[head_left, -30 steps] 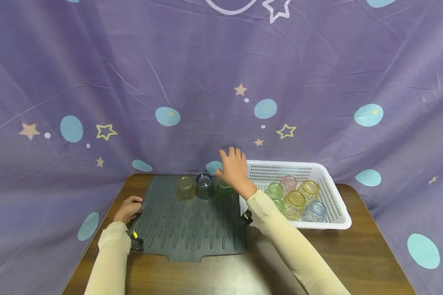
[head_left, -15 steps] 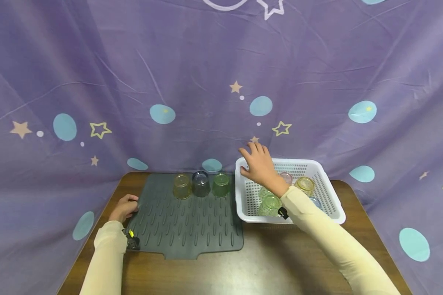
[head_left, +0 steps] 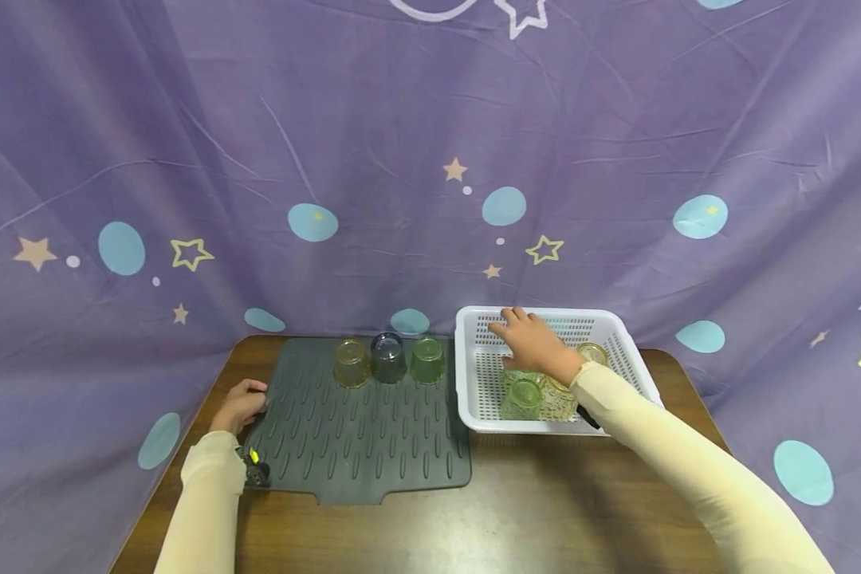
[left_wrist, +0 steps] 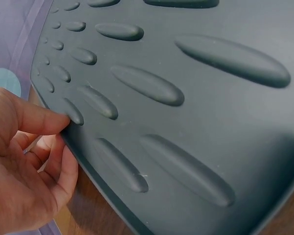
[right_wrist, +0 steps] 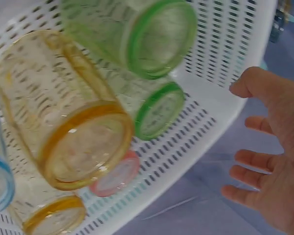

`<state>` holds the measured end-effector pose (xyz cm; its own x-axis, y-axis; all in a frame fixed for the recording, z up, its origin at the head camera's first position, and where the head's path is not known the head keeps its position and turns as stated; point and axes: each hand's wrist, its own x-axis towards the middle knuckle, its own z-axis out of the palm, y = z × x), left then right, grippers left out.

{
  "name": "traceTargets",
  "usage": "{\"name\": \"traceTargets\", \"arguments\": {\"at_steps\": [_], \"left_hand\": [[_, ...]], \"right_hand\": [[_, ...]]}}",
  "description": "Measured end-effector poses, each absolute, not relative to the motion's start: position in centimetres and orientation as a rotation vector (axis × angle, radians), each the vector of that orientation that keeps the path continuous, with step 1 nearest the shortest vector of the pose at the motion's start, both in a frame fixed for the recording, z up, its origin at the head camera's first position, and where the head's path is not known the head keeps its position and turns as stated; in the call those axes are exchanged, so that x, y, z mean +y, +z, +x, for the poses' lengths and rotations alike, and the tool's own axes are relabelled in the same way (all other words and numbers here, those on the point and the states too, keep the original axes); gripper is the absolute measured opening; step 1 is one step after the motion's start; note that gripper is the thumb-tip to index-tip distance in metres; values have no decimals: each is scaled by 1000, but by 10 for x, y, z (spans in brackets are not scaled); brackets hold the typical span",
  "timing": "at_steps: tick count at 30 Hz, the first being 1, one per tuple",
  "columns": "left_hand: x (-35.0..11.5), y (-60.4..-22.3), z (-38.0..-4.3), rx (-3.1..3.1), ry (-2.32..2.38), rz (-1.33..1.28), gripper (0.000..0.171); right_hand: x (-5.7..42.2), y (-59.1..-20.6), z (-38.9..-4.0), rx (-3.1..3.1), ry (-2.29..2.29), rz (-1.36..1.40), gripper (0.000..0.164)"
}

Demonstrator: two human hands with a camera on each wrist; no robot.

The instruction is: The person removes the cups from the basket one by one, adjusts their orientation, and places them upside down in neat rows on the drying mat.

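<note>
My left hand pinches the left edge of a dark grey ribbed drying mat, thumb on top and fingers beneath. Upside down along the mat's back stand a yellow glass, a dark blue glass and a green glass. My right hand is over the white basket, its fingers spread and holding nothing. In the right wrist view the basket holds green glasses, one near the top, yellow glasses, one large in front, a pink glass and a blue glass.
The mat and basket stand side by side on a wooden table. A purple patterned curtain hangs behind and around it. My right forearm reaches across the basket's front right.
My right hand has moved right from the green glass on the mat, then lowered over the basket. The left hand has kept its hold on the mat. The head view has shifted slightly.
</note>
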<state>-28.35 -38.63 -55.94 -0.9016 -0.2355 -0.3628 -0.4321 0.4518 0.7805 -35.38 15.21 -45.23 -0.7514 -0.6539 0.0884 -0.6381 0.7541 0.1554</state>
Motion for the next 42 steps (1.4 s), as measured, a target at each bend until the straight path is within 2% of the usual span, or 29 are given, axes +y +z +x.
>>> {"name": "traceTargets", "arguments": {"at_steps": [20, 25, 34, 42], "left_hand": [[-387, -563, -283, 2512, 1398, -607, 52], [-386, -564, -283, 2503, 1413, -609, 52], [-386, -566, -285, 2511, 1412, -608, 53], [-390, -564, -285, 2497, 1427, -621, 52]], "right_hand": [[150, -471, -368, -3182, -259, 1018, 71], [150, -473, -373, -3313, -192, 958, 63], [143, -476, -382, -3318, -181, 1025, 42], [139, -481, -387, -3311, 13, 1058, 50]]}}
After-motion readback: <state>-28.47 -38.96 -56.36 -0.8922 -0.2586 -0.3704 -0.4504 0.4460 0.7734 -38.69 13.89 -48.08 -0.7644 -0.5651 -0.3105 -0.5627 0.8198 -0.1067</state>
